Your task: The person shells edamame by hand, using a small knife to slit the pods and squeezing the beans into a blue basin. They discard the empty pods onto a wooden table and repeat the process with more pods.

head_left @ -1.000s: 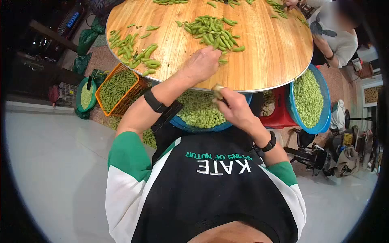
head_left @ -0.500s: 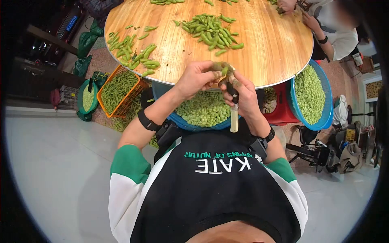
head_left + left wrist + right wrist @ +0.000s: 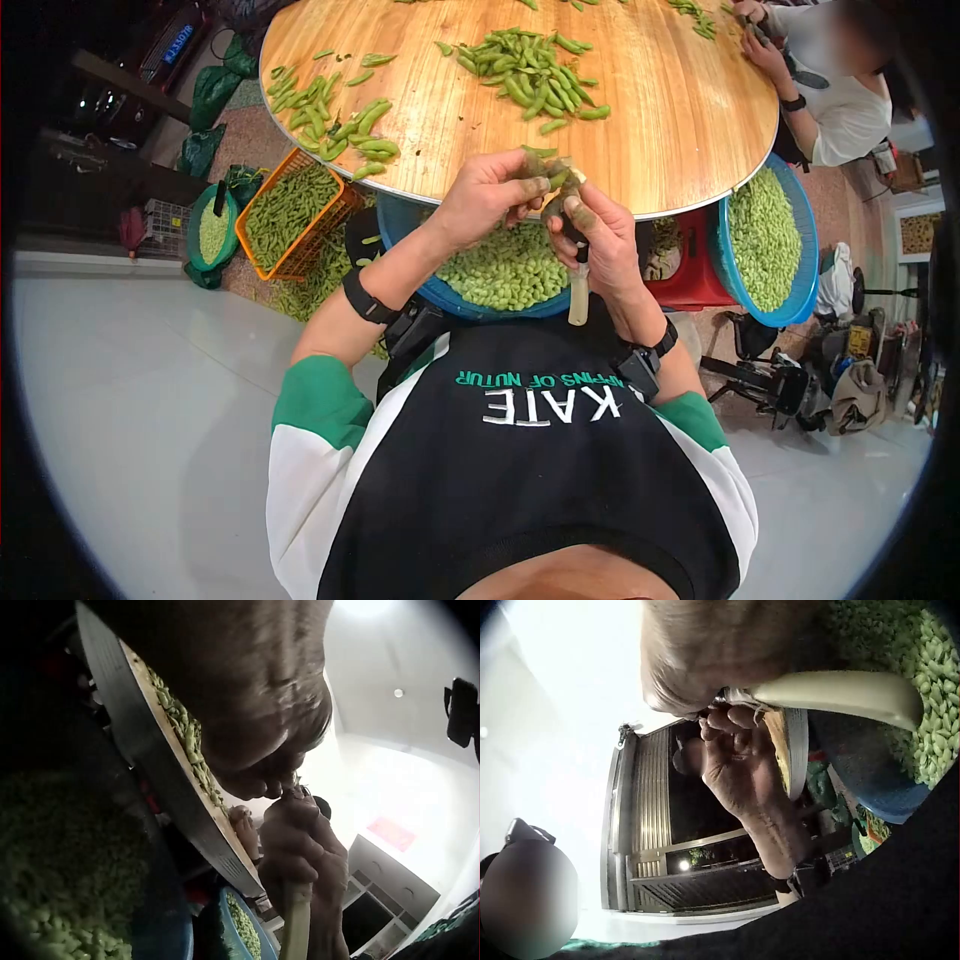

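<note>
Both hands meet above the near edge of the round wooden table [image 3: 660,150]. My left hand [image 3: 485,200] pinches a green soybean pod [image 3: 557,182] between thumb and fingers. Beside it, my right hand [image 3: 608,240] has its fingers curled round a tool with a long cream handle [image 3: 578,298] and a black part. The handle points down toward my body; in the right wrist view the cream handle [image 3: 840,694] juts out from the palm, its working end hidden by the fingers. Below the hands, a blue basin [image 3: 440,297] holds shelled green beans [image 3: 510,268].
Pods lie on the table in a middle pile [image 3: 530,80] and a left group [image 3: 345,130]. An orange crate [image 3: 290,270] of pods stands left, a second blue basin [image 3: 805,250] of beans right, beside a red stool [image 3: 695,270]. Another person [image 3: 825,90] works at the far right.
My left hand has come back from the pod pile toward my body with a pod and met the right hand. The right hand turned, bringing the cream handle into view.
</note>
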A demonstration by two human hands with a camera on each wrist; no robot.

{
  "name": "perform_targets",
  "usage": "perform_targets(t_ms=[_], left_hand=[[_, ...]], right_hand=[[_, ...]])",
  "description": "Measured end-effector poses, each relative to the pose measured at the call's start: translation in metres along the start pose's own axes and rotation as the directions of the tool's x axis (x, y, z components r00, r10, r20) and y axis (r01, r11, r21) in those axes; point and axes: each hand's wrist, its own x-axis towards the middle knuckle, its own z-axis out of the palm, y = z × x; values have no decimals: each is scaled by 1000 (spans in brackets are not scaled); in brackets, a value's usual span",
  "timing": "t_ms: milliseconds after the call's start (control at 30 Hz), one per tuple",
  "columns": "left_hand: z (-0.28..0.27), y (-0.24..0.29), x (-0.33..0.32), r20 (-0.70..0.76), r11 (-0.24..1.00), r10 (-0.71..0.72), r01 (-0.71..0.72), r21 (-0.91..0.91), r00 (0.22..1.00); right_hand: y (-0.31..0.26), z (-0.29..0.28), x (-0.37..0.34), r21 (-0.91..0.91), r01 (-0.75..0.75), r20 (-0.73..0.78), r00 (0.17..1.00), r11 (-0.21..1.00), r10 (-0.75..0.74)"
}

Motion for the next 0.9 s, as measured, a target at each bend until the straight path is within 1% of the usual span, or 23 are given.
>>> perform_targets(t_ms=[67, 100, 133, 167, 200, 233, 267, 300, 333, 367, 400, 433, 467, 500, 567, 600, 667, 700, 767, 800, 833, 867, 900], left_hand=[[-1, 1, 0, 15, 1000, 4, -4, -25, 1000], [-1, 5, 0, 55, 976, -101, 110, -186, 993], [-2, 7, 0, 112, 914, -198, 225, -337, 974], [-4, 7, -1, 111, 914, -198, 225, -338, 974], [-5, 6, -1, 184, 852, -237, 295, -432, 954], [-6, 5, -2, 260, 776, -265, 366, -514, 928], [-6, 1, -1, 259, 776, -264, 364, -514, 929], [-3, -3, 0, 123, 937, -198, 225, -267, 972], [-2, -5, 0, 11, 996, -90, 90, 25, 996], [-3, -4, -1, 11, 996, -90, 90, 25, 996], [-1, 4, -3, 19, 886, 185, -175, 430, 983], [0, 12, -5, 135, 558, 417, -370, 743, 899], [1, 18, -6, 186, 465, 463, -417, 781, 867], [1, 20, -8, 183, 467, 461, -413, 782, 868], [0, 22, -10, 326, 181, 519, -475, 861, 790], [-1, 22, -11, 326, 183, 517, -474, 861, 791], [-5, 21, -10, 341, 283, 468, -504, 816, 815], [-5, 20, -11, 339, 285, 468, -502, 816, 816], [-6, 21, -10, 250, 502, 441, -468, 727, 862], [-5, 19, -10, 250, 501, 442, -469, 727, 861], [-3, 16, -11, 145, 683, 375, -379, 625, 916], [-2, 13, -12, 53, 829, 283, -272, 488, 958], [-2, 14, -13, 52, 830, 283, -272, 488, 958]], right_hand=[[0, 1, 0, 13, 8, -6, 1000, 1000, -8], [-1, 1, 0, 12, 8, -5, 1000, 1000, -8], [-3, 0, -1, 52, -37, 4, 999, 998, 37], [-4, -2, -2, 92, -83, 14, 997, 992, 82], [-5, -3, -3, 93, -85, 15, 996, 992, 84], [-5, -3, -3, 173, -125, 26, 992, 977, 122], [-5, -4, -3, 251, -164, 41, 986, 954, 159], [-3, -6, -3, 250, -165, 42, 986, 954, 159], [1, -9, -2, 294, -190, -3, 980, 937, 200], [4, -11, -2, 340, -211, -46, 969, 916, 241], [2, -10, -1, 339, -210, -46, 970, 917, 239], [0, -8, -1, 362, -236, -30, 964, 902, 265], [0, -6, -3, 385, -266, -13, 956, 884, 294], [1, -7, -3, 387, -270, -12, 955, 882, 297], [4, -11, -3, 461, -310, 65, 946, 832, 317], [4, -10, -4, 463, -310, 63, 946, 831, 317], [3, -8, -4, 484, -315, 118, 948, 816, 296], [3, -7, -5, 484, -317, 118, 947, 816, 298], [3, -5, -6, 488, -310, 108, 949, 816, 296], [1, -3, -6, 487, -310, 108, 949, 816, 296], [-1, -1, -7, 471, -301, 104, 952, 829, 286], [-2, 0, -7, 455, -291, 100, 956, 841, 277], [-2, 0, -7, 456, -292, 100, 956, 841, 277]])
